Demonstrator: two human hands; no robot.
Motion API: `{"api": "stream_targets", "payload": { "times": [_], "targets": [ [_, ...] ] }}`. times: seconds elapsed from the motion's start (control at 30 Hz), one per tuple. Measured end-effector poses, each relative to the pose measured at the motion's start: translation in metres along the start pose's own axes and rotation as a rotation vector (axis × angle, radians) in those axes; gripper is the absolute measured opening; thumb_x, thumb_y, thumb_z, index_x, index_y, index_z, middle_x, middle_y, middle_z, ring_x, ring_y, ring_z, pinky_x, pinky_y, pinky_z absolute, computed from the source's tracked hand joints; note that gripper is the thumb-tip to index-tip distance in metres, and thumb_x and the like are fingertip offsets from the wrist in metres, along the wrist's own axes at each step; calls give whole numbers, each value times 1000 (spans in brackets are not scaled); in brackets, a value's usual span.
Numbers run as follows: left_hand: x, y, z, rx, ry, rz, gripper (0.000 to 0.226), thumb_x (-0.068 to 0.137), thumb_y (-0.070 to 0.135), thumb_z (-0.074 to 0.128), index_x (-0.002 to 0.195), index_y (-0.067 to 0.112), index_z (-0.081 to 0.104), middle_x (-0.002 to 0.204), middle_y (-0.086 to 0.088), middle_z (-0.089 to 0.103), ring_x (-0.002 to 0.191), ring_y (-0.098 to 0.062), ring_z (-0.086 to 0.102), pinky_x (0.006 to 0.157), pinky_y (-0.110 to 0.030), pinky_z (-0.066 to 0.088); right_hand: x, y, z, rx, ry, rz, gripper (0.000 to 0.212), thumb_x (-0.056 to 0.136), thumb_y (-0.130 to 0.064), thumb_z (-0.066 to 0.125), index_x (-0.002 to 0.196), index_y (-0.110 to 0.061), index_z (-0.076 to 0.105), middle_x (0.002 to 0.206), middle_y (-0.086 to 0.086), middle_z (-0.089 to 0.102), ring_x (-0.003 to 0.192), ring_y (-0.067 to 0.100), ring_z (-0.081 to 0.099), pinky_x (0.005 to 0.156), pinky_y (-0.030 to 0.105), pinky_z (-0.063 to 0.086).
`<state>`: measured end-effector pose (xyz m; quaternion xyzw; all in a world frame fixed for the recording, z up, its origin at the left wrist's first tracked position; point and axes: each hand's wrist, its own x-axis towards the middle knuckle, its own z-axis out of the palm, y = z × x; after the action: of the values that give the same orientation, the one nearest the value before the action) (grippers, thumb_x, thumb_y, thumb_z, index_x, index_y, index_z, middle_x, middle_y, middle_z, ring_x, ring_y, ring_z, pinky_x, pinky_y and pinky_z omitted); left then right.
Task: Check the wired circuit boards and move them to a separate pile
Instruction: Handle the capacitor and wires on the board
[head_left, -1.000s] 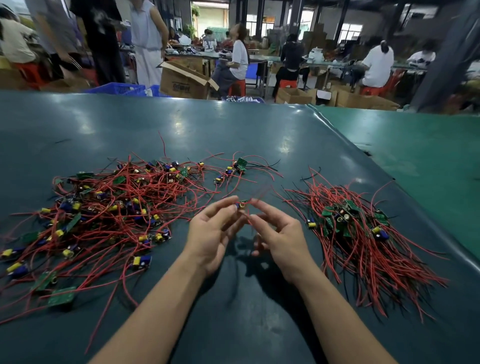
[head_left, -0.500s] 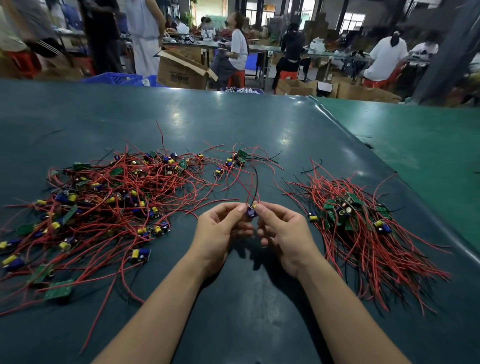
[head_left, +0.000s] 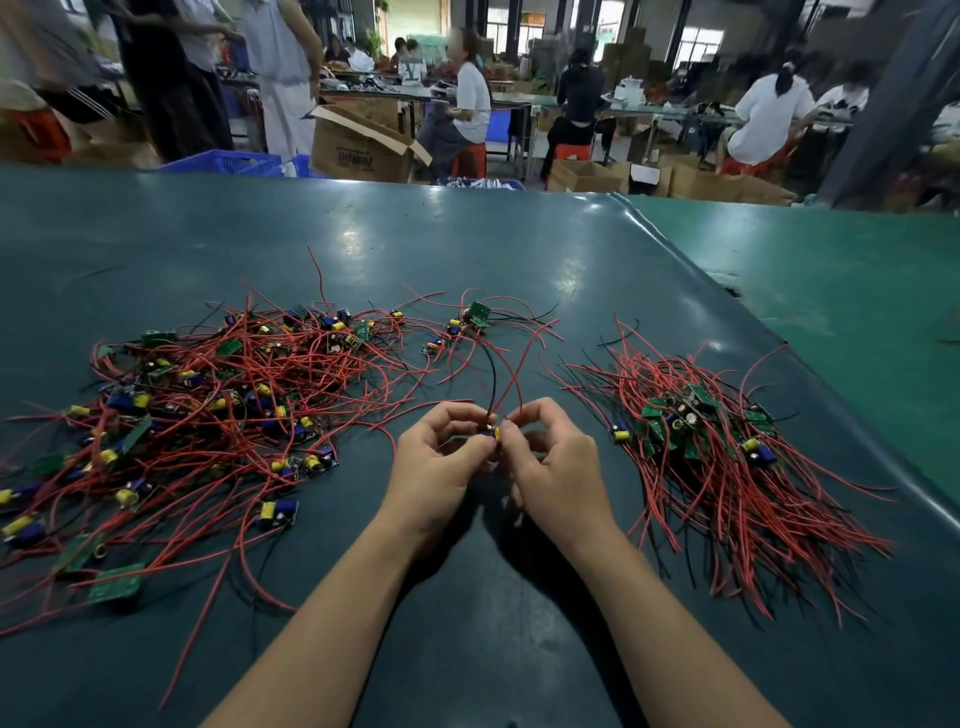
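One small wired circuit board (head_left: 492, 434) with a yellow and blue part sits between my two hands, just above the dark green table (head_left: 467, 249). My left hand (head_left: 439, 467) and my right hand (head_left: 558, 470) both pinch it with their fingertips. Its red and black wires (head_left: 511, 371) curve up and away from me. A wide loose pile of wired boards (head_left: 208, 415) with red leads spreads over the left. A tighter pile of boards (head_left: 717, 457), its red wires fanning toward me, lies on the right.
The dark mat ends at a raised seam (head_left: 779, 364) on the right, with a lighter green surface (head_left: 857, 312) beyond. Past the far edge are cardboard boxes (head_left: 363, 150), a blue crate (head_left: 223, 162) and several people at other benches.
Both hands have stayed in the middle and kept turning the board. Its wires, low and hidden a second ago, now stand up between the fingers.
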<state>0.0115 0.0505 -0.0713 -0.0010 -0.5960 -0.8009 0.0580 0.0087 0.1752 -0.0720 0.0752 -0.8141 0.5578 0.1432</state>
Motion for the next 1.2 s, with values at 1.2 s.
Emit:
{"api": "stream_targets", "payload": {
  "times": [1.2],
  "targets": [
    [-3,9,-3,-274,-24,-113,19,52,7,80,70,10,78,75,-12,73,65,-18,70,62,-22,56,28,-6,-25,985,371,459,29,100,-16,53,76,-4,65,54,-4,47,40,4,37,33,17,27]
  ]
}}
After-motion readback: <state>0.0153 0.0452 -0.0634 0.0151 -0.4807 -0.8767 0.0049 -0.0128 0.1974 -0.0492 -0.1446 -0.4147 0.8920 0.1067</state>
